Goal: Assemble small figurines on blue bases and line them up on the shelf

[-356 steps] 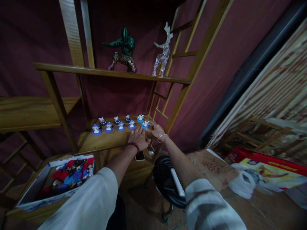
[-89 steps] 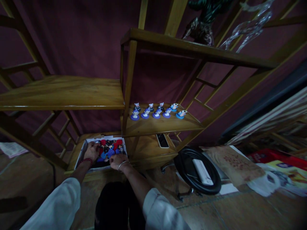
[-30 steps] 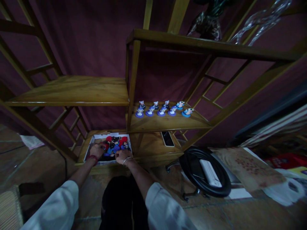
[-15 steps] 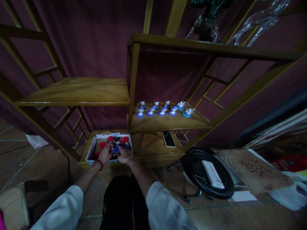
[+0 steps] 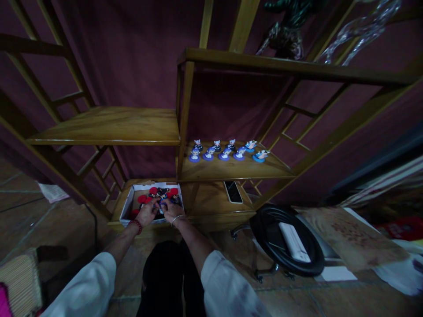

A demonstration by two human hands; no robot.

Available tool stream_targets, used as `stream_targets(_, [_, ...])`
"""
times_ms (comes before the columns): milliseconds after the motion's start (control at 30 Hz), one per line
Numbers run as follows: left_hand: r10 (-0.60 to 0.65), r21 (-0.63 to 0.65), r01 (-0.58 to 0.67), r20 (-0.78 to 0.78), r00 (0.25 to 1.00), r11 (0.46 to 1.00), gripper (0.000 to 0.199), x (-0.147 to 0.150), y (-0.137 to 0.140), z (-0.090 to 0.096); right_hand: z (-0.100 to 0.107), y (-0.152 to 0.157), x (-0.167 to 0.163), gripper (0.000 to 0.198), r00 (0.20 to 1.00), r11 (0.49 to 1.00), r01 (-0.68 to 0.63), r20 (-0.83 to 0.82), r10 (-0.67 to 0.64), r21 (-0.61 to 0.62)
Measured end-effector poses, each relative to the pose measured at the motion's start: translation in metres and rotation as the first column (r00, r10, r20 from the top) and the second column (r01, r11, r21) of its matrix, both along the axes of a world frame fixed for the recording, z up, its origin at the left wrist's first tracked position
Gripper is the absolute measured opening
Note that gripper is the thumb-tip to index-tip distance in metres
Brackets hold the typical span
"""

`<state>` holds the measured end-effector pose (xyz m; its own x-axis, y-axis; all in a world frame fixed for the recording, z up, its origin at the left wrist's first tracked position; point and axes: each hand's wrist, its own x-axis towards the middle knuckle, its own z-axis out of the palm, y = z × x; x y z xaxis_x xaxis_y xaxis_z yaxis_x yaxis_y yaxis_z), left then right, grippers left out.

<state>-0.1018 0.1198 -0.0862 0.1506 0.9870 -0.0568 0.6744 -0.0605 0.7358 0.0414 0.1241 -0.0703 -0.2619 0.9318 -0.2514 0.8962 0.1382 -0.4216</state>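
My left hand [image 5: 147,213] and my right hand [image 5: 170,211] meet over a white cardboard box [image 5: 127,203] on the lowest shelf. Between their fingertips is a small blue-and-white figurine [image 5: 161,205], gripped from both sides and partly covered by the fingers. Several figurines with red bases [image 5: 173,193] and dark bodies lie jumbled in the box around my hands. On the shelf above stand purple figurines [image 5: 225,154] in a front row, dark ones with white heads [image 5: 217,145] behind them, and two blue ones [image 5: 261,156] at the right.
A phone [image 5: 233,192] lies on the lower shelf right of the box. A round black stool [image 5: 271,237] with a white box [image 5: 294,241] on it stands at the right. Dark statues [image 5: 284,39] occupy the top shelf. A woven seat [image 5: 20,281] is at lower left.
The figurine between my hands has been turned, showing more white. My fingers have shifted slightly around it. The camera view has moved a little; the shelf figurines stand as before.
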Motion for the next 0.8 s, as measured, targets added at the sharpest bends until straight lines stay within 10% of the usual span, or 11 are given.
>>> stream_targets(233, [0.010, -0.226, 0.043, 0.227, 0.974, 0.973, 0.042, 0.001, -0.003, 0.001, 0.000, -0.004, -0.003, 0.033, 0.998, 0.998, 0.058, -0.001, -0.058, 0.015])
stream_targets(500, [0.076, -0.059, -0.100, -0.315, 0.946, 0.993, 0.033, 0.001, 0.005, -0.004, 0.000, -0.001, -0.005, 0.043, 0.995, 0.998, 0.065, 0.079, -0.067, 0.028])
stream_targets(800, [0.071, -0.197, -0.178, -0.453, 0.889, 0.964, 0.029, 0.000, 0.013, -0.004, 0.002, -0.002, -0.005, 0.036, 0.994, 0.999, 0.044, 0.098, -0.047, 0.032])
